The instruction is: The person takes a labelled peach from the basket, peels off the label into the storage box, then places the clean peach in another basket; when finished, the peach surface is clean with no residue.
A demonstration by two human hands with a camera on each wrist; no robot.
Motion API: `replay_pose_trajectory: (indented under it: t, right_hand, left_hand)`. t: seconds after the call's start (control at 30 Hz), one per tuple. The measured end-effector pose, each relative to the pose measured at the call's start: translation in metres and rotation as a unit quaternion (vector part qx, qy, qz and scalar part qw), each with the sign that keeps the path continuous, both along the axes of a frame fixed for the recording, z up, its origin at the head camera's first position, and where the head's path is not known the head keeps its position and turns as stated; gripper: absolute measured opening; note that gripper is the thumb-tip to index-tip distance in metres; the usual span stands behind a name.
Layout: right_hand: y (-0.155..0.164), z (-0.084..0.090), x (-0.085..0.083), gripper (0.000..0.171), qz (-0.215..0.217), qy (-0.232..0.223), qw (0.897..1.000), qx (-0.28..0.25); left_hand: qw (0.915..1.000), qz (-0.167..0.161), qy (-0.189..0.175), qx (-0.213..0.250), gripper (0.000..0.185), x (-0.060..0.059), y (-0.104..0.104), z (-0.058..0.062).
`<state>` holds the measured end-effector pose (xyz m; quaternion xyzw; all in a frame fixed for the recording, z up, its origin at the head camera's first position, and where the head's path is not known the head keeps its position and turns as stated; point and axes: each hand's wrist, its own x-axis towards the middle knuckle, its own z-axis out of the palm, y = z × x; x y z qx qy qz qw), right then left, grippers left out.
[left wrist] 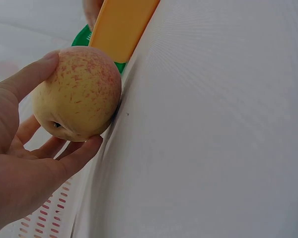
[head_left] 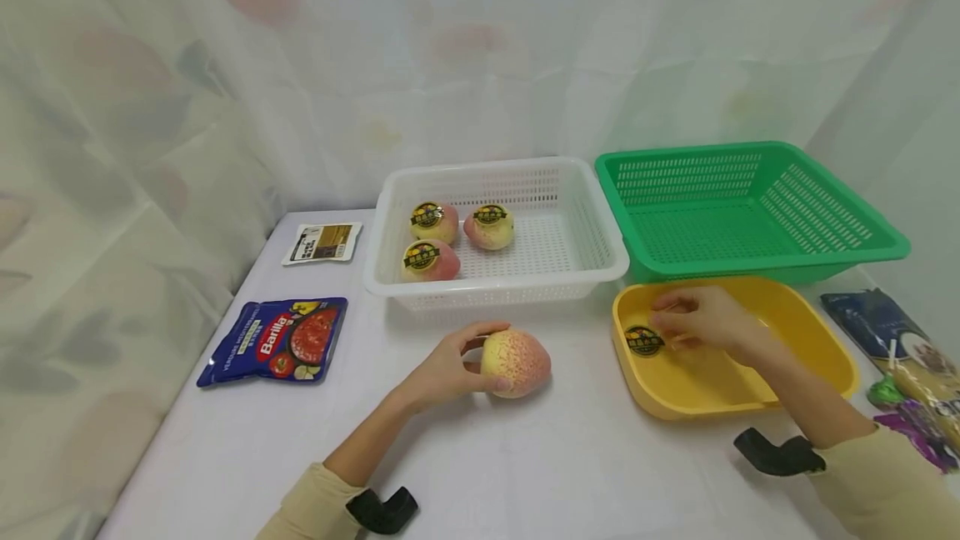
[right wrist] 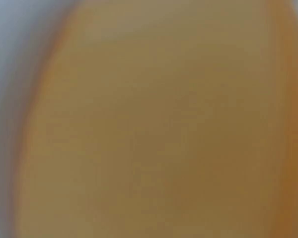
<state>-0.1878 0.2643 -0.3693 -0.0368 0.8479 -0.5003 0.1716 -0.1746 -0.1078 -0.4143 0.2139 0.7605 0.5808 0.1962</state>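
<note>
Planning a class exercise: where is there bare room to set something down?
Bare cloth: between held fruit and yellow tray; between left hand and Barilla pouch. Also the green basket's floor. Crowded: the left half of the white basket, three fruits; right of the yellow tray, packets.

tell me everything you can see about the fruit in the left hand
The fruit is rounded and smooth-looking, yellow at one end, pink at the other, with reddish speckles. The left wrist view shows a small dark hollow in its yellow end, which faces the palm. No sticker shows on its visible sides. The left hand holds it between thumb and fingers, low over or on the white tabletop.
</note>
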Motion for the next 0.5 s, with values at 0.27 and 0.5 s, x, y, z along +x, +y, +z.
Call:
replay_pose_trajectory:
  t: [0.27, 0.5]
  right_hand:
    - [-0.026, 0.028, 0.015, 0.056, 0.069, -0.035, 0.985, -0.157]
    - [-0.067, 0.019, 0.021, 0.058, 0.143, -0.04, 0.969, -0.198]
  left_hand:
    - [1.0, 0.002, 0.0, 0.001, 0.073, 0.001, 0.001, 0.002]
    - [1.0, -0.003, 0.0, 0.005, 0.073, 0.001, 0.001, 0.002]
